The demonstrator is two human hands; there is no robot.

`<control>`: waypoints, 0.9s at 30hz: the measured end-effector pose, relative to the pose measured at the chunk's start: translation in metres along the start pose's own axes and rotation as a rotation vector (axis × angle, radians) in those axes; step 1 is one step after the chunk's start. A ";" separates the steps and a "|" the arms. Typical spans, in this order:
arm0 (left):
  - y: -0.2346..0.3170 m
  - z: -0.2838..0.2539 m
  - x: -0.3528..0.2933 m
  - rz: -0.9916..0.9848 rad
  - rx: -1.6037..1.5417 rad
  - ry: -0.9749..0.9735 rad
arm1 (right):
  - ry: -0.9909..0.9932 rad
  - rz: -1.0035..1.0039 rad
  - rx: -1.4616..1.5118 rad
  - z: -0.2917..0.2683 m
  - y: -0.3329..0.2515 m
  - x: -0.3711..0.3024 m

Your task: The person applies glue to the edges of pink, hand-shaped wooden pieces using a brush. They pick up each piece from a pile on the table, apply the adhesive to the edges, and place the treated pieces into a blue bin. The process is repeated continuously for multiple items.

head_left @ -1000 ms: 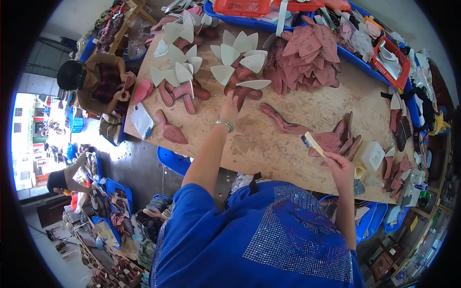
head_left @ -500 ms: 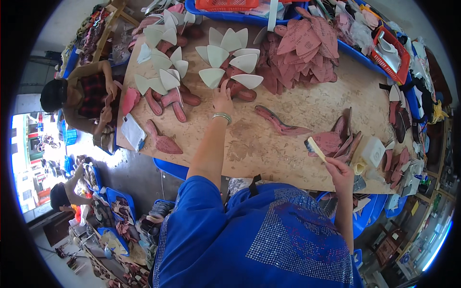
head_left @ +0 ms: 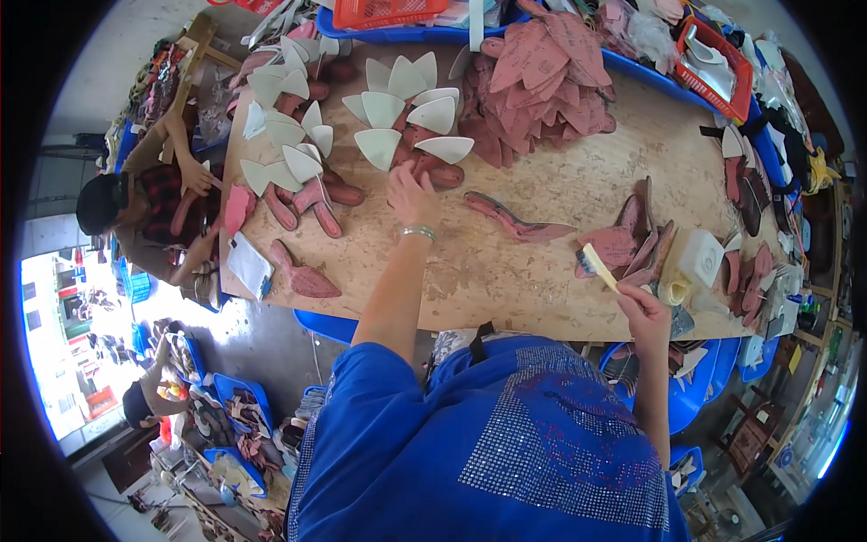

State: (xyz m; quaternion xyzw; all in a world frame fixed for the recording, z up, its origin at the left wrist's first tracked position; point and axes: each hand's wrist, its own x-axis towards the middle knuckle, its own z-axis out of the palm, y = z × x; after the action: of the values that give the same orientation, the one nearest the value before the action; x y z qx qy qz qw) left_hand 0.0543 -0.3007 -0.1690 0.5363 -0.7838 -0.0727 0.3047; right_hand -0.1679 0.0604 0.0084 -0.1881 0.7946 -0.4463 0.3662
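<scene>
Toward the middle of the table, my left hand [head_left: 414, 198] is at the near edge of a cluster of reddish shoe soles [head_left: 441, 173] with pale, pointed toe pieces [head_left: 383, 109] standing up from them. Its fingers look slightly bent and apart, with nothing visible in them; whether the fingertips touch a sole is unclear. My right hand [head_left: 645, 313] is closed around the handle of a small brush [head_left: 598, 267], its dark bristles up and to the left. A single sole [head_left: 519, 221] lies between the hands. More soles [head_left: 619, 246] stand and lie beyond the brush.
A large heap of pink sole pieces [head_left: 551, 77] covers the far middle. At right is a translucent plastic container [head_left: 700, 257]. A second sole cluster [head_left: 298, 167], a lone sole [head_left: 305, 272] and a white pad [head_left: 249, 265] lie left, near a co-worker [head_left: 149, 203].
My left hand has drawn back slightly toward me from the sole cluster. The brush stays in my right hand. The whole view has shifted a little, and the co-worker's arms have moved.
</scene>
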 end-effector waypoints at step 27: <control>0.091 -0.044 -0.125 -0.070 -0.214 -1.137 | 0.579 0.081 -0.340 -0.210 0.224 -0.044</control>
State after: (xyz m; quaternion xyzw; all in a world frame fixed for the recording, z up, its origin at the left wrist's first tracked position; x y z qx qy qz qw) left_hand 0.0366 -0.1433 -0.1430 0.4047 -0.7944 -0.4383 -0.1140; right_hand -0.2902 0.3267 -0.0934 -0.0804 0.9355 -0.3273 0.1061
